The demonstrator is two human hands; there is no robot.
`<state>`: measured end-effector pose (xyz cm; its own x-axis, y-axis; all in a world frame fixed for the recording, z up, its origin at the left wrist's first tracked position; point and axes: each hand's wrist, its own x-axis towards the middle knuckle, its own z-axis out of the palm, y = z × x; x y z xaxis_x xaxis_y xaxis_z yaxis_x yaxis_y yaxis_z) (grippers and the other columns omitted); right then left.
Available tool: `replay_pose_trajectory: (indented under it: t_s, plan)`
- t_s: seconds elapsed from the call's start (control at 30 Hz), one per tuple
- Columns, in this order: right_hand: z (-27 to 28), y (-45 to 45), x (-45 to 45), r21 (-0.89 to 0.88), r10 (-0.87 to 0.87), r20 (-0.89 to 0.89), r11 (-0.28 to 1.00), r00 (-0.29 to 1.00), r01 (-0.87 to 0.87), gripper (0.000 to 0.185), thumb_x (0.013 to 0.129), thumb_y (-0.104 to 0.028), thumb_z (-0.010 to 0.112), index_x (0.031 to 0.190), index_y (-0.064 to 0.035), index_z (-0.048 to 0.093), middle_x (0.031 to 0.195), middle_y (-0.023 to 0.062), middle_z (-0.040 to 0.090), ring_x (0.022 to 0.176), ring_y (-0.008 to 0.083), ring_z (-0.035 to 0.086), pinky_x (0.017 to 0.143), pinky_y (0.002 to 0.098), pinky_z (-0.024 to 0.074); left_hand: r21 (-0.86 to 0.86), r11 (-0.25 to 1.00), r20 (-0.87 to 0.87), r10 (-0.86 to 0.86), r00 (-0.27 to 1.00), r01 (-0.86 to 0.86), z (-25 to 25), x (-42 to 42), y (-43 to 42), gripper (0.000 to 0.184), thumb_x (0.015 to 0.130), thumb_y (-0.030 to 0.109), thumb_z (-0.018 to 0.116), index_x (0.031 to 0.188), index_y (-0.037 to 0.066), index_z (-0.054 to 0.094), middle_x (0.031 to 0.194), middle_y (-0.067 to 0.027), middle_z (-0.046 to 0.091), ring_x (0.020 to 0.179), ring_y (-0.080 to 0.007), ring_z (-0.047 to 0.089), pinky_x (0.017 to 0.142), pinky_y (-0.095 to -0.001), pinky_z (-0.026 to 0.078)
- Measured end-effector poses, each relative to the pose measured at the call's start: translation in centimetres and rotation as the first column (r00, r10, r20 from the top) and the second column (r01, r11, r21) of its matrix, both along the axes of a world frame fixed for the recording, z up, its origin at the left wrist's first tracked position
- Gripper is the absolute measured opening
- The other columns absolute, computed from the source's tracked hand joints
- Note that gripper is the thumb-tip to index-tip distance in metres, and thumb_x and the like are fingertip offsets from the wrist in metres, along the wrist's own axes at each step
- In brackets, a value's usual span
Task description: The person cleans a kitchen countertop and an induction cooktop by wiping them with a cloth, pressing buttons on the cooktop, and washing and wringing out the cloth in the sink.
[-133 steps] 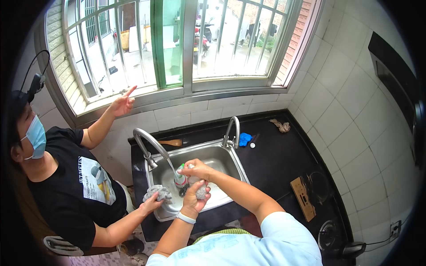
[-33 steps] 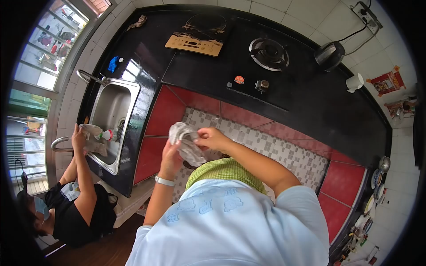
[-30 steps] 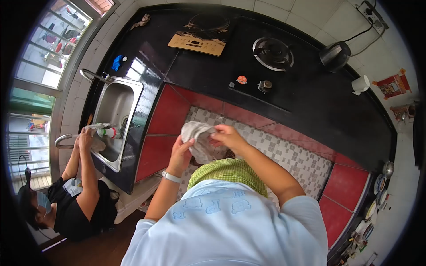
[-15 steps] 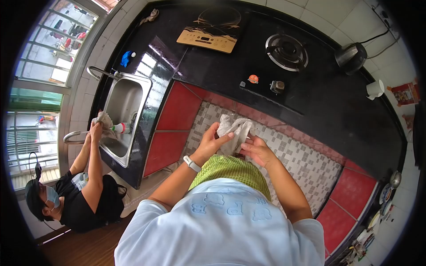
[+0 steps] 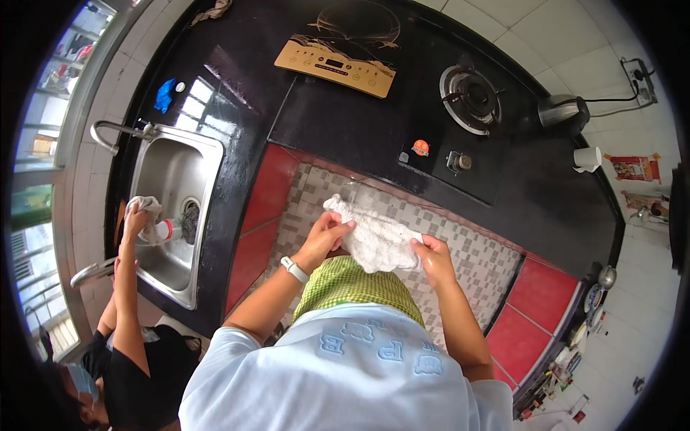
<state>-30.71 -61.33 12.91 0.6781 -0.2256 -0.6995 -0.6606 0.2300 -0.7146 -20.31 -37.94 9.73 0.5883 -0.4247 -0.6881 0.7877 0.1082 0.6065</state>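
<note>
A pale, wrinkled cloth [image 5: 377, 238] is stretched between my two hands, over the tiled floor and just beyond the green checked garment at my waist. My left hand [image 5: 325, 241], with a white band on its wrist, pinches the cloth's left end. At the right end, my right hand [image 5: 434, 260] grips the other edge between thumb and fingers. The cloth hangs loosely in the middle, its lower edge near the checked garment.
A co-worker in black holds another cloth [image 5: 147, 208] over the steel sink [image 5: 210, 154], where a bottle [image 5: 169, 229] lies. The black counter carries an induction cooker [image 5: 335, 66], gas burner [image 5: 471, 99], kettle [image 5: 564, 113] and white cup [image 5: 587, 159].
My view has turned from the sink toward the floor and counter. The cloth, bunched between my hands earlier, is now spread wider, and my hands are farther apart.
</note>
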Motion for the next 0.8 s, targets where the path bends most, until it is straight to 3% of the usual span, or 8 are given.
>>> replay_pose_trajectory:
  t_s: [0.13, 0.23, 0.4, 0.5, 0.57, 0.67, 0.73, 0.8]
  plan:
    - [3.4, 2.9, 2.2, -0.08, 0.142, 0.08, 0.987, 0.987, -0.136, 0.022, 0.09, -0.012, 0.057, 0.105, 0.0031, 0.061, 0.09, 0.0025, 0.064, 0.079, 0.0078, 0.057, 0.072, 0.0232, 0.0459, 0.097, 0.988, -0.016, -0.122, 0.992, 0.123, -2.1, 1.7, 1.3, 0.023, 0.085, 0.021, 0.065, 0.084, 0.014, 0.044, 0.064, 0.0054, 0.042, 0.047, -0.0031, 0.033, 0.041, -0.0201, 0.023]
    - [5.1, 4.0, 3.0, -0.055, 0.203, 0.168, 0.979, 0.965, -0.197, 0.019, 0.09, -0.01, 0.057, 0.104, 0.0031, 0.062, 0.088, 0.0012, 0.063, 0.078, 0.0058, 0.056, 0.069, 0.0211, 0.0452, 0.161, 0.916, -0.026, -0.369, 0.929, 0.368, -3.5, 2.8, 1.1, 0.021, 0.085, 0.023, 0.064, 0.095, 0.008, 0.052, 0.074, 0.0023, 0.052, 0.059, -0.005, 0.046, 0.052, -0.0197, 0.038]
    - [9.1, 4.7, 4.4, -0.047, 0.099, 0.227, 0.995, 0.969, -0.091, 0.021, 0.09, -0.011, 0.058, 0.106, 0.0011, 0.062, 0.084, -0.0007, 0.061, 0.071, 0.0054, 0.055, 0.063, 0.0205, 0.0445, -0.203, 0.746, 0.271, -0.58, 0.768, 0.635, -2.5, 4.3, -0.4, 0.02, 0.092, 0.016, 0.053, 0.108, 0.005, 0.059, 0.087, 0.0032, 0.058, 0.078, -0.0039, 0.05, 0.07, -0.0206, 0.043]
    - [10.4, 4.3, 3.7, -0.007, 0.109, 0.273, 0.994, 0.956, -0.111, 0.021, 0.086, -0.008, 0.061, 0.105, 0.0022, 0.062, 0.087, 0.0018, 0.061, 0.075, 0.0073, 0.057, 0.064, 0.0223, 0.0465, -0.201, 0.621, 0.394, -0.657, 0.643, 0.758, 0.1, 4.3, -3.2, 0.022, 0.091, 0.015, 0.052, 0.106, 0.001, 0.06, 0.092, -0.0009, 0.061, 0.082, -0.0078, 0.054, 0.07, -0.0238, 0.046]
    - [12.0, 5.1, 4.6, 0.007, 0.132, 0.38, 0.989, 0.916, -0.146, 0.021, 0.087, -0.004, 0.058, 0.104, 0.0072, 0.06, 0.096, 0.0074, 0.06, 0.082, 0.0115, 0.057, 0.07, 0.0241, 0.0448, -0.413, 0.58, 0.323, -0.628, 0.708, 0.702, 2.7, 4.3, -5.6, 0.026, 0.091, 0.018, 0.053, 0.11, 0.001, 0.058, 0.097, -0.0034, 0.061, 0.086, -0.0099, 0.056, 0.072, -0.0246, 0.048]
    - [12.5, 6.4, 5.4, 0.401, -0.142, 0.398, 0.915, 0.906, -0.033, 0.023, 0.088, -0.007, 0.057, 0.106, 0.0068, 0.058, 0.091, 0.0092, 0.063, 0.08, 0.0114, 0.061, 0.066, 0.0235, 0.0497, -0.611, 0.557, 0.248, -0.54, 0.804, 0.562, 3.7, 3.7, -8.0, 0.031, 0.081, 0.022, 0.066, 0.107, 0.005, 0.06, 0.099, -0.007, 0.062, 0.082, -0.0135, 0.061, 0.068, -0.0268, 0.051]
    - [11.7, 7.2, 5.7, 0.511, -0.281, 0.37, 0.857, 0.885, 0.058, 0.025, 0.089, -0.008, 0.054, 0.108, 0.0072, 0.057, 0.094, 0.0112, 0.064, 0.082, 0.0144, 0.062, 0.07, 0.0262, 0.0511, -0.792, 0.174, 0.477, -0.42, 0.772, 0.585, 1.2, 1.2, -12.3, 0.033, 0.077, 0.021, 0.058, 0.101, -0.002, 0.058, 0.1, -0.0101, 0.058, 0.094, -0.0197, 0.056, 0.081, -0.0294, 0.047]
    - [9.9, 7.0, 5.8, 0.619, -0.413, 0.326, 0.773, 0.85, 0.138, 0.027, 0.09, -0.009, 0.052, 0.11, 0.0076, 0.055, 0.096, 0.0132, 0.064, 0.085, 0.0174, 0.063, 0.073, 0.0289, 0.0525, -0.889, 0.225, 0.206, -0.581, 0.788, 0.398, 1.3, 0.5, -11.9, 0.034, 0.08, 0.023, 0.055, 0.104, -0.002, 0.057, 0.105, -0.0099, 0.057, 0.097, -0.0187, 0.055, 0.085, -0.029, 0.045]
